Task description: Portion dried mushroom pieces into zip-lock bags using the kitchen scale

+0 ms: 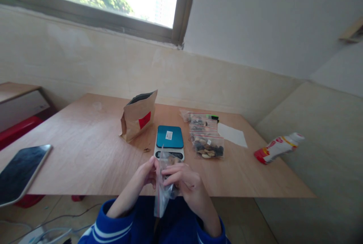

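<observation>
A clear zip-lock bag [161,202] with a red seal line is held upright in front of me, over the table's near edge. My left hand [147,170] pinches its left side. My right hand [184,179] is wrapped round the other side, its fingers lying across the plastic. Dark and pale dried pieces show inside, partly hidden by my fingers. Just beyond my hands sits a kitchen scale [170,137] with a blue plate and a white label. A small brown dried piece [146,150] lies on the table left of it.
An open brown paper bag [138,117] stands behind the scale to the left. Several filled zip bags [209,147] lie in a row at right, beside a white paper [233,135]. A white-and-red bottle [279,147] stands far right; a tablet [22,172] lies at the left edge.
</observation>
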{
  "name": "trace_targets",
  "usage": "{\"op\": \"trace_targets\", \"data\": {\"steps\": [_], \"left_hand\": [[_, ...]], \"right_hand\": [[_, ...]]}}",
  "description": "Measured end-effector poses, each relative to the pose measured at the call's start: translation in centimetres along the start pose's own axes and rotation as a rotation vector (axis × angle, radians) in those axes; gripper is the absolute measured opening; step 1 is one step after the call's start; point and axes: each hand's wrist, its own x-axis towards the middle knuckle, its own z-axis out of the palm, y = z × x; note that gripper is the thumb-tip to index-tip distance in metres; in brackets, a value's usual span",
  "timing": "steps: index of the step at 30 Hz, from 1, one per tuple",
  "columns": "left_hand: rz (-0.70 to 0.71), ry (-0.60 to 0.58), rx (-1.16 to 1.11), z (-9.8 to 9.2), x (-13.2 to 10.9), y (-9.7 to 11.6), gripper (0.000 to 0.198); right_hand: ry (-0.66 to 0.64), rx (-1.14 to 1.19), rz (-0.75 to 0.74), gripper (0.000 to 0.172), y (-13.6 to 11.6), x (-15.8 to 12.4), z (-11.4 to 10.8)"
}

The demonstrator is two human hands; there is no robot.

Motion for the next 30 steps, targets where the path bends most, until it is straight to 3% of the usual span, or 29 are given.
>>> {"op": "trace_targets", "data": {"steps": [3, 7, 12, 14, 16, 20, 26, 30], "left_hand": [[0.047, 0.115, 0.114, -1.2, -0.8, 0.5, 0.04], [0.037, 0.117, 0.274, -3.4, -2.0, 1.2, 0.023], [0.202, 0.228, 0.287, -5.0, -2.2, 1.9, 0.026], [0.264, 0.271, 0.282, -4.8, -2.2, 2.1, 0.03], [0.307, 0.319, 0.285, -4.0, -2.3, 2.2, 0.033], [0.382, 0.365, 0.253, -1.9, -2.3, 2.0, 0.034], [0.335, 0.411, 0.146, -0.9, -2.1, 1.9, 0.034], [0.33, 0.348, 0.201, -1.5, -1.9, 2.1, 0.037]], "right_hand": [[-0.105, -0.016, -0.019, 0.037, -0.3, 1.1, 1.4], [-0.184, -0.002, -0.01, 0.036, -0.4, 1.8, 2.4], [-0.262, 0.059, 0.021, 0.023, -1.7, 2.1, 2.2], [-0.259, 0.123, 0.053, 0.026, -2.2, 2.4, 2.1], [-0.178, 0.169, 0.121, 0.026, -2.3, 2.9, 2.6], [-0.047, 0.162, 0.268, 0.022, -2.2, 3.9, 4.8], [-0.168, 0.173, 0.261, 0.018, -2.0, 4.0, 5.6], [-0.151, 0.042, 0.232, 0.018, -1.6, 3.8, 5.5]]}}
